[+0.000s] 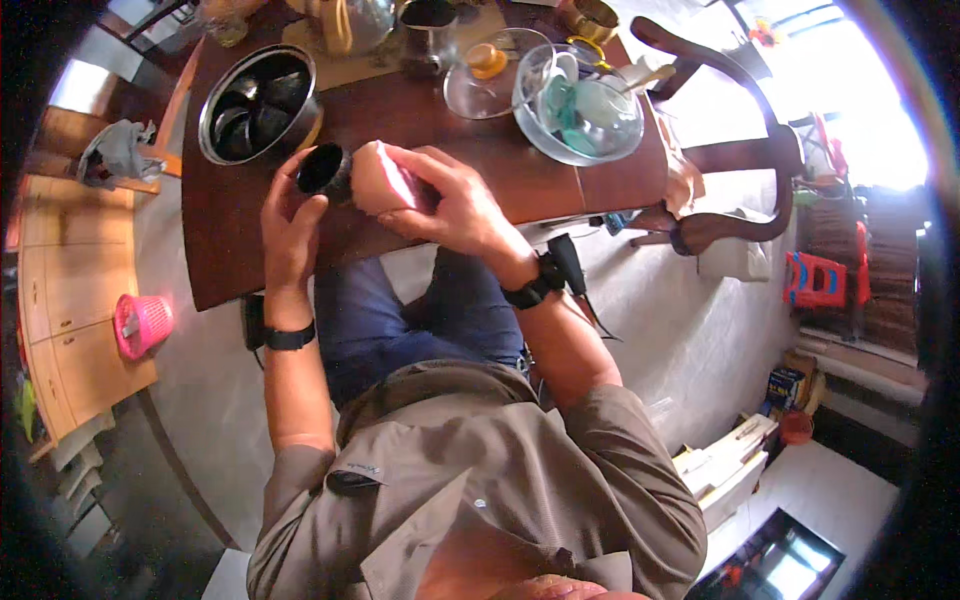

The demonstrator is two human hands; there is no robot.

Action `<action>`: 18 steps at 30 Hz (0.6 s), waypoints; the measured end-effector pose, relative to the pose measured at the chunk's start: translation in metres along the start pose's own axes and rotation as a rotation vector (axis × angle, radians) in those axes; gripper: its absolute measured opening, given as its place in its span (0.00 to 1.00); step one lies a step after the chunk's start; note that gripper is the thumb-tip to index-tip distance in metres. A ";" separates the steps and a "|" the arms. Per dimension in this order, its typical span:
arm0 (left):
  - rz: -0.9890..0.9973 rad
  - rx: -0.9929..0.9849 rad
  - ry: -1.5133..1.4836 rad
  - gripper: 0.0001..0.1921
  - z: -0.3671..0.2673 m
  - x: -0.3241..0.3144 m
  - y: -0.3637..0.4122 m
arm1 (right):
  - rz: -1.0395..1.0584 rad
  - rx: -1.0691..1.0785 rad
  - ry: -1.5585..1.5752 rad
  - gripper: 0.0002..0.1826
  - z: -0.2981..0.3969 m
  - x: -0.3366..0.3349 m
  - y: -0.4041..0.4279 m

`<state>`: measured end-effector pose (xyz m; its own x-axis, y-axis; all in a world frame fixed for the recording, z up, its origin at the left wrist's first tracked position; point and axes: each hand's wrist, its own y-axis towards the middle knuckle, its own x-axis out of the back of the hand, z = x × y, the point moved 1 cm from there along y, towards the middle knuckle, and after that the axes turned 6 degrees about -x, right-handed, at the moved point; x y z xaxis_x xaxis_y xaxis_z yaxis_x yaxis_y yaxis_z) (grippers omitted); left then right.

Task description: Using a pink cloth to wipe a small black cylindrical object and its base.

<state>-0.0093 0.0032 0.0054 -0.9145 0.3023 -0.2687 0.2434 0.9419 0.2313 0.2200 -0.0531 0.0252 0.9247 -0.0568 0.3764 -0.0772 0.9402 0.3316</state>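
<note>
My left hand (291, 217) holds a small black cup (322, 169) by its side, its dark mouth tilted towards me. A cream and pink sponge or folded cloth (379, 180) is gripped in my right hand (450, 199). It lies right against the cup's outer side or very close to it; which one I cannot tell. Both hands are above the front part of a dark brown wooden table (480, 157). Just beyond my left hand stands a steel bowl (311, 112) with several dark, shiny pieces of ware inside.
A clear glass bowl (529, 124) with greenish glass ware stands at the right, beside a glass lid (461, 97) with a wooden knob (486, 60). Farther back is a dark metallic cup (429, 41). A wooden chair (780, 150) adjoins the right edge. A pink basket (142, 326) sits left.
</note>
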 end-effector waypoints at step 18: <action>0.221 -0.043 0.300 0.36 -0.017 -0.009 -0.003 | -0.023 -0.057 0.100 0.40 -0.008 -0.001 -0.002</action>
<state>-0.0070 -0.0044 0.0227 -0.8969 0.4356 0.0765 0.4377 0.8497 0.2940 0.2225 -0.0518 0.0173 0.9589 -0.0475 0.2799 -0.0368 0.9568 0.2884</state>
